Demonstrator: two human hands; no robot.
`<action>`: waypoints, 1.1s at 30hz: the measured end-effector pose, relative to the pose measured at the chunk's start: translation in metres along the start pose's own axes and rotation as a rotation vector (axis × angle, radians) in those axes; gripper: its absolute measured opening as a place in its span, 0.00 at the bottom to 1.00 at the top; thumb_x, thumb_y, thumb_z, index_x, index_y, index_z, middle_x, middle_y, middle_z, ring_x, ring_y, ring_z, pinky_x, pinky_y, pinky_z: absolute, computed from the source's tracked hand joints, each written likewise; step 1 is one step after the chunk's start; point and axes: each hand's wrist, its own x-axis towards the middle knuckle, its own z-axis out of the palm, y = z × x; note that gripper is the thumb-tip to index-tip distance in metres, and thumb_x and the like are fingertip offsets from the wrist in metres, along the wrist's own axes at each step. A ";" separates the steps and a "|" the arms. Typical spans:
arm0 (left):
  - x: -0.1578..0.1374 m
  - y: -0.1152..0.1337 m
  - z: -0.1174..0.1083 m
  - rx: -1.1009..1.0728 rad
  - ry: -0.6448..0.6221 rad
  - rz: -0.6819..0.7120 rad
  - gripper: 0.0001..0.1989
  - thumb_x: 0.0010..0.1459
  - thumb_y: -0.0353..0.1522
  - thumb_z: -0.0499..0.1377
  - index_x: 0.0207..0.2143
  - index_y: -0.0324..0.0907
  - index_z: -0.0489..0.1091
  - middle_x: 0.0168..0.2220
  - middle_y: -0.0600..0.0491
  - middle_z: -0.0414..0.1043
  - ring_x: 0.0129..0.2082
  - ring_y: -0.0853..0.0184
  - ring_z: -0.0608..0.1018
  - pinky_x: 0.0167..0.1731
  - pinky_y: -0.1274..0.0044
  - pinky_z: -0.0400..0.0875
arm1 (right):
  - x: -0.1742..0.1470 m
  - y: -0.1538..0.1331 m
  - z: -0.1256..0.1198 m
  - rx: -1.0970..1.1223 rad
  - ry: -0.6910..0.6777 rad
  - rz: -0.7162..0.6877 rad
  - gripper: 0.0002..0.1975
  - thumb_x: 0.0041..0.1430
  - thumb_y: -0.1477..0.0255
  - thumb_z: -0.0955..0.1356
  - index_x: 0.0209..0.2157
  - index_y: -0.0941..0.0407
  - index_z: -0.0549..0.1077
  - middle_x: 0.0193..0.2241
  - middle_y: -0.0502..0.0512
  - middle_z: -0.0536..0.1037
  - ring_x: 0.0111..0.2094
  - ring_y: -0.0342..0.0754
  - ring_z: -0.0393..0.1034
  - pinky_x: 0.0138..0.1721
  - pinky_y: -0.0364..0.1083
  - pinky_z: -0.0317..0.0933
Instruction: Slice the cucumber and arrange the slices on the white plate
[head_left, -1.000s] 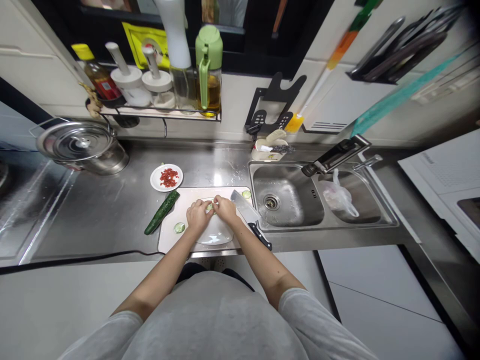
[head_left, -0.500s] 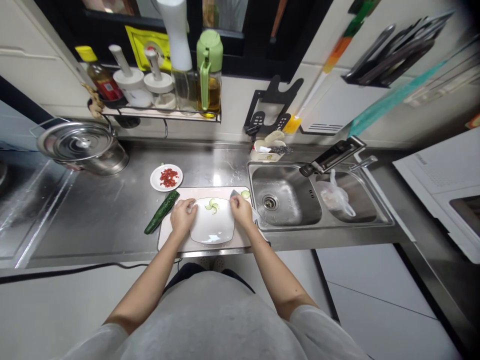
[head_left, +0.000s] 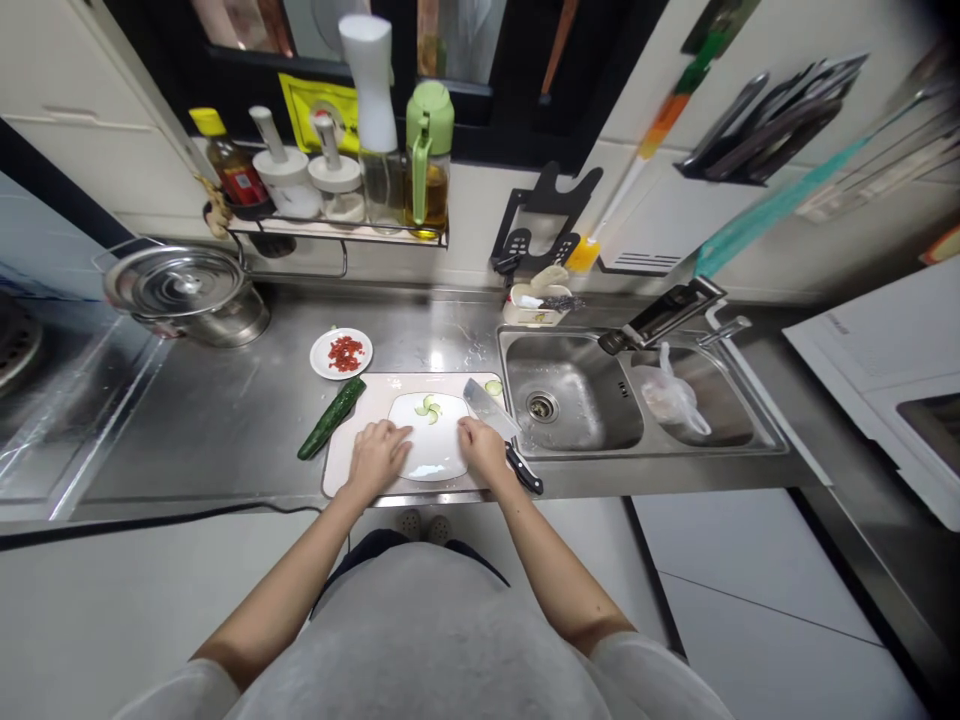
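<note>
A white plate rests on the light cutting board, with several thin pale-green slices fanned out near its far edge. My left hand is over the plate's left side, fingers extended and loosely apart. At the right rim, my right hand has thumb and fingertips pinched together; whatever is between them is too small to make out. Beside that hand lies a kitchen knife, its blade pointing away. A cut cucumber piece sits at the board's far right corner. A whole cucumber leans along the board's left edge.
A small white dish of chopped red pieces stands behind the cucumber. A double sink is at the right, with a plastic bag in one basin. A lidded steel pot stands left, and a condiment rack hangs above the counter.
Both hands have come nearer to my body along the plate's sides, the left also inward over the plate. More of the knife shows beside my right hand.
</note>
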 end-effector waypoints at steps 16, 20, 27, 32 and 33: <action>0.034 0.023 0.015 0.087 -0.163 0.087 0.21 0.63 0.45 0.50 0.56 0.54 0.68 0.49 0.44 0.64 0.48 0.55 0.64 0.47 0.64 0.54 | 0.016 -0.027 0.004 -0.264 -0.168 -0.125 0.20 0.69 0.68 0.54 0.59 0.49 0.64 0.44 0.61 0.77 0.43 0.50 0.72 0.42 0.46 0.60; 0.036 0.023 0.016 0.107 -0.165 0.086 0.21 0.63 0.45 0.50 0.55 0.53 0.69 0.49 0.44 0.64 0.48 0.55 0.64 0.48 0.64 0.54 | 0.016 -0.029 0.003 -0.265 -0.174 -0.127 0.21 0.69 0.68 0.54 0.60 0.50 0.62 0.44 0.62 0.76 0.43 0.50 0.72 0.42 0.46 0.60; 0.036 0.022 0.018 0.093 -0.151 0.093 0.21 0.63 0.46 0.49 0.54 0.52 0.70 0.48 0.45 0.64 0.47 0.56 0.64 0.47 0.64 0.54 | 0.016 -0.028 0.003 -0.281 -0.179 -0.155 0.21 0.69 0.67 0.55 0.60 0.49 0.64 0.44 0.61 0.76 0.44 0.51 0.72 0.42 0.46 0.60; 0.036 0.021 0.016 0.103 -0.165 0.081 0.21 0.63 0.45 0.50 0.54 0.53 0.70 0.48 0.45 0.64 0.48 0.56 0.64 0.47 0.64 0.54 | 0.017 -0.027 0.003 -0.277 -0.181 -0.152 0.20 0.69 0.67 0.55 0.57 0.50 0.66 0.44 0.62 0.76 0.43 0.50 0.72 0.42 0.45 0.60; 0.036 0.022 0.015 0.100 -0.167 0.078 0.21 0.63 0.45 0.50 0.54 0.53 0.70 0.48 0.45 0.64 0.48 0.56 0.64 0.47 0.64 0.54 | 0.017 -0.027 0.003 -0.276 -0.180 -0.153 0.19 0.69 0.67 0.55 0.57 0.50 0.66 0.44 0.62 0.76 0.43 0.50 0.72 0.42 0.46 0.60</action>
